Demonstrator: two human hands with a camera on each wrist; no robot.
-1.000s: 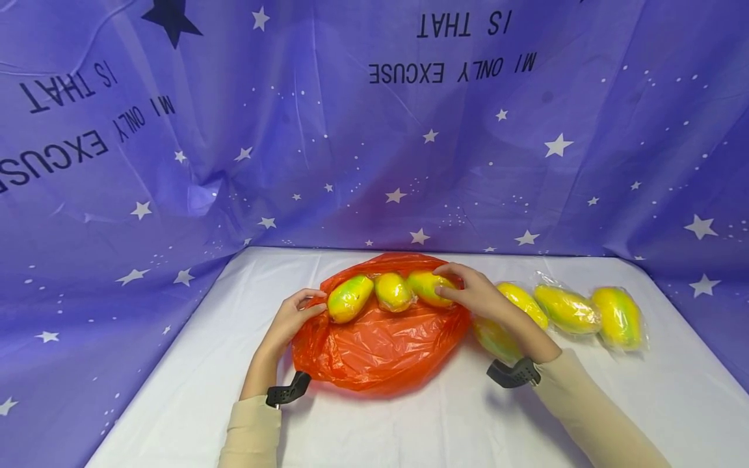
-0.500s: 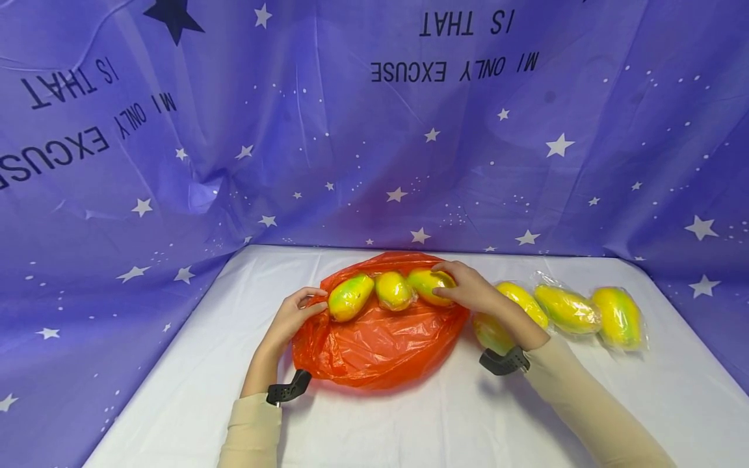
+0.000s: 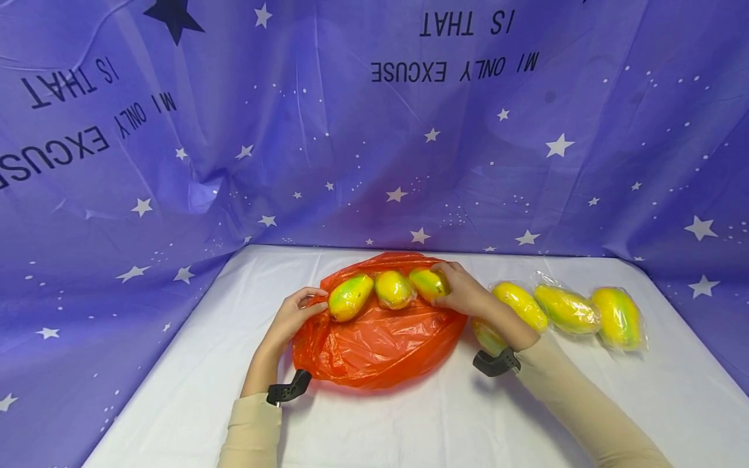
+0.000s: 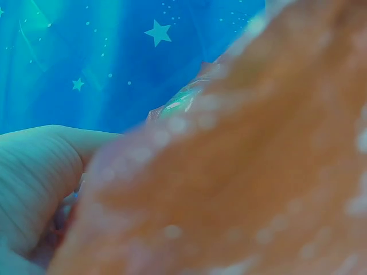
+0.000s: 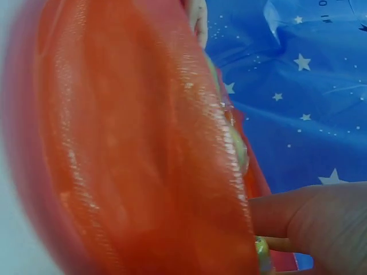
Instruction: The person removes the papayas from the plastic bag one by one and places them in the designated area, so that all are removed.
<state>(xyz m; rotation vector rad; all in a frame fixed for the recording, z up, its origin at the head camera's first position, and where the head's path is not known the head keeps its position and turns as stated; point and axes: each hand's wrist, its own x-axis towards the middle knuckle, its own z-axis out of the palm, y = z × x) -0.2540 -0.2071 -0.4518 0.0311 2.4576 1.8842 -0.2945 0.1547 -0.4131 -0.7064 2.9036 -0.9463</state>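
A red plastic bag [image 3: 386, 351] lies on the table with its mouth spread open; in the head view three yellow-green fruits show in a row at the mouth: a left one [image 3: 350, 298], a middle one [image 3: 394, 290] and a right one [image 3: 428, 284]. My left hand [image 3: 290, 318] pinches the bag's left rim beside the left fruit. Thumb and fingers of my right hand [image 3: 466, 291] curl round the right end of the right fruit. Blurred bag plastic [image 4: 229, 172] fills much of the left wrist view. In the right wrist view, the bag [image 5: 132, 137] hides most of the right fruit.
Right of the bag, several more yellow-green fruits in clear wrap lie on the white tablecloth [image 3: 374, 435], among them an oblong one [image 3: 566, 309] and a far right one [image 3: 617, 317]. One is partly behind my right forearm. A purple starry curtain [image 3: 374, 162] rises behind.
My right hand and forearm have shifted a little left, and the hand now covers more of the right fruit. My left hand has stayed at the bag's left rim.
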